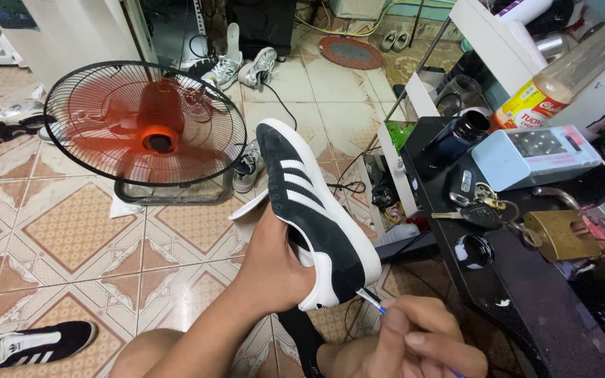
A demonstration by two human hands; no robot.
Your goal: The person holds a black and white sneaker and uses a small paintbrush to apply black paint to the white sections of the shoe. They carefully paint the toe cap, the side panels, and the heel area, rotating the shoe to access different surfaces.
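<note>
Black shoe: the shoe (pixel 314 210) with white stripes was up in the air over the tiled floor (pixel 57 231), toe away from the person, heel near the lap.
Left hand: the left hand (pixel 274 269) was under the shoe, its grip wrapped tight around the side and sole.
Right hand: the right hand (pixel 414 339) had its grip pinched shut on a thin brush (pixel 371 299). The tip touched the white heel.
Slip risk: the tip sat right where white met black. I think a small shake could have put a mark on the dark part.
Drop risk: only one hand held the shoe. If that grip went loose, the shoe might have tipped and bumped the brush, or fallen to the floor.
Fan: the orange fan (pixel 145 126) was spinning just past the toe. I think its wind could have dried the tip or blown dust onto wet spots.
Bench: the black bench (pixel 526 294) was close by the right elbow, with keys (pixel 481 206), a gold padlock (pixel 561 234) and a dark jar (pixel 456 136). A wide elbow move might have knocked them.
Other shoe: the matching shoe (pixel 33 343) lay on the floor, well apart.
</note>
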